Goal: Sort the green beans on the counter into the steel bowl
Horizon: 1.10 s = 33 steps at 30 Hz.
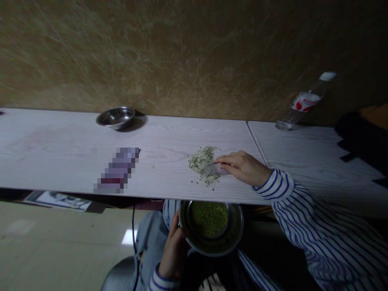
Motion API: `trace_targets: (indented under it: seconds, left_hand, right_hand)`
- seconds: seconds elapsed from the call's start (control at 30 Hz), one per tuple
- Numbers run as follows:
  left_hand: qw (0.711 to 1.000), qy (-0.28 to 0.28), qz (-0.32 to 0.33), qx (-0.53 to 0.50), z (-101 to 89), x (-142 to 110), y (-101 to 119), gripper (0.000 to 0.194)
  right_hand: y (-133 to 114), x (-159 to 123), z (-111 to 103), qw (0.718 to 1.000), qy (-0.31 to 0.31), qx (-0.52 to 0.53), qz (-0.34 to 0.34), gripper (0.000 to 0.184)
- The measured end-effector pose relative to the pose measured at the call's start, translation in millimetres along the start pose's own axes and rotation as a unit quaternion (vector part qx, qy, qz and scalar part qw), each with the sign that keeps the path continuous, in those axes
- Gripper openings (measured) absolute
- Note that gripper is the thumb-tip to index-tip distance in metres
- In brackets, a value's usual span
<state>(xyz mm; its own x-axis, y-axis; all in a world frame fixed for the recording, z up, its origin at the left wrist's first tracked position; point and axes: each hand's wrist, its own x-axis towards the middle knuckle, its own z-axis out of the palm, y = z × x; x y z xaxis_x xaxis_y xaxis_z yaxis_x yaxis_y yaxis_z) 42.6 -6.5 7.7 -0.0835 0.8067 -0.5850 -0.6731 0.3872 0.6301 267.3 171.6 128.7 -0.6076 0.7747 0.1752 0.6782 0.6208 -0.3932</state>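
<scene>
A metal bowl (239, 238) holding many small green beans (209, 218), which look like mung beans, is just below the table edge. My left hand (177, 246) grips its left rim. On the table lies a loose patch of white grains (198, 159) mixed with green beans. My right hand (242, 166) is closed on a translucent, greyish flat piece (210, 169), whose far end touches the patch. I cannot make out exactly what this piece is.
A small steel bowl (115, 118) stands near the wall at the left. A blurred-out rectangular item (119, 169) lies by the front edge. A clear plastic bottle (304, 101) with a red and white label stands at the right, near dark cloth (357, 137).
</scene>
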Motion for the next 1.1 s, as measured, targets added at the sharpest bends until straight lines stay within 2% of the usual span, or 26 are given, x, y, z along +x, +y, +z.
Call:
trace_targets:
  seconds: [0.1,0.17,0.23,0.3,0.4,0.53,0.67,0.87,1.1]
  left_hand:
    - [1.000,0.001,0.002,-0.005,0.1,-0.1,-1.0,0.080]
    - [1.000,0.005,-0.002,-0.005,-0.1,0.0,-1.2,0.077]
    - [1.000,0.008,-0.001,-0.007,-0.3,-0.3,-0.9,0.071]
    - [1.000,0.012,0.008,-0.014,-0.3,-1.1,-0.5,0.066]
    - [1.000,0.012,0.013,-0.024,-1.2,-2.5,-0.2,0.069]
    - [0.999,0.006,0.005,-0.042,-4.5,-2.5,-1.0,0.077]
    - [0.999,0.011,0.004,-0.049,-8.0,-0.5,-1.5,0.076]
    - [0.999,0.020,-0.009,-0.047,-7.0,1.2,1.5,0.073]
    - [0.999,0.024,-0.004,-0.044,-4.5,0.5,4.5,0.074]
  right_hand:
    - [8.7,14.8,-6.1,0.996,0.055,0.012,0.073,0.034]
    - [18.4,36.0,-10.4,0.989,0.087,0.020,0.114,0.034]
    - [30.5,62.9,-13.0,0.987,0.103,0.016,0.122,0.033]
    - [43.0,90.5,-12.2,0.988,0.089,0.018,0.121,0.033]
    - [58.2,123.7,-4.9,0.990,0.025,0.041,0.131,0.036]
    - [66.8,146.4,8.3,0.989,-0.036,0.071,0.126,0.035]
    - [63.7,150.9,14.2,0.986,-0.089,0.100,0.104,0.034]
    - [52.1,140.6,13.3,0.976,-0.143,0.137,0.088,0.033]
    - [30.1,116.7,5.4,0.984,-0.143,0.092,0.062,0.034]
